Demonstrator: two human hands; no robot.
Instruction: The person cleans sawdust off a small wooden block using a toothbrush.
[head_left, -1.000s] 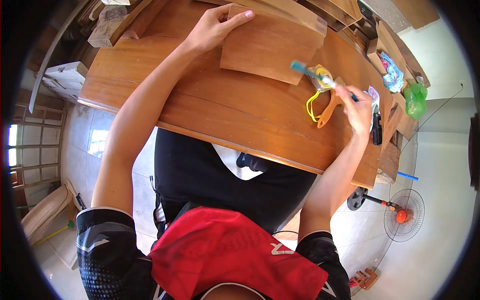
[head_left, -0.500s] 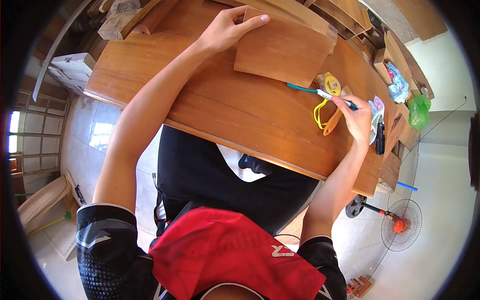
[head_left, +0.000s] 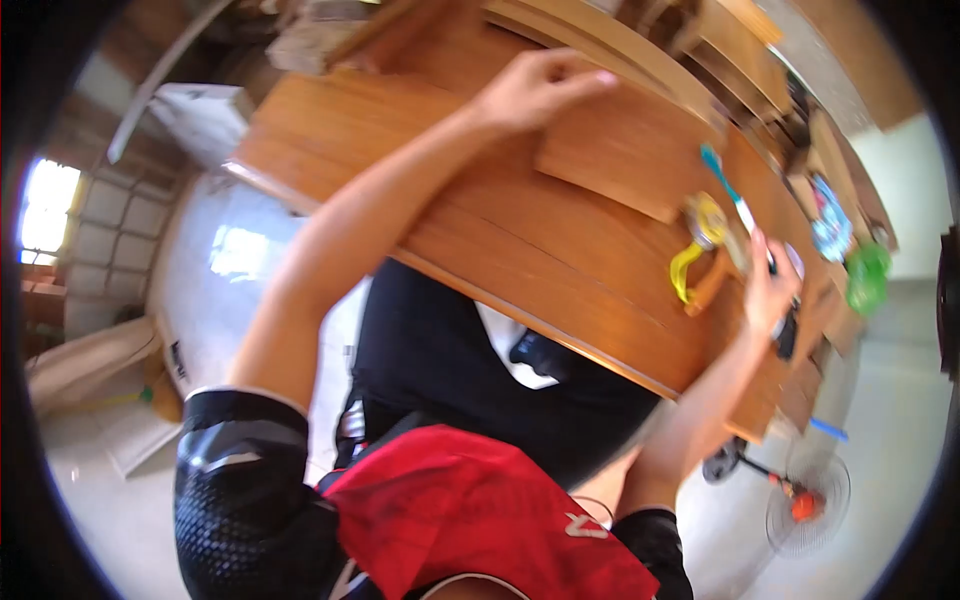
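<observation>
My left hand (head_left: 535,92) is closed at the upper left corner of a flat brown wooden board (head_left: 630,150), thumb stretched along its top; blur hides the exact grip. The board lies over the wooden table (head_left: 470,240). In my right hand (head_left: 770,285) is a slim teal-and-white stick (head_left: 742,212), shaped like a toothbrush, its teal end pointing up and away. Left of that hand sit a yellow tape measure (head_left: 708,222), its yellow strap (head_left: 680,272) and an orange-brown handle (head_left: 709,286). A dark object (head_left: 788,335) lies just below the right hand.
Wooden pieces (head_left: 320,35) are stacked at the far left, with wooden compartments (head_left: 735,60) at the far right. A blue plastic wrapper (head_left: 830,222) and a green plastic bag (head_left: 867,278) are at the right edge. A fan (head_left: 805,505) stands on the floor.
The view has shifted, so everything appears lower and further right. My right hand has moved away from the tape measure, turning the stick from near level to steeply upward. My left hand stays at the board.
</observation>
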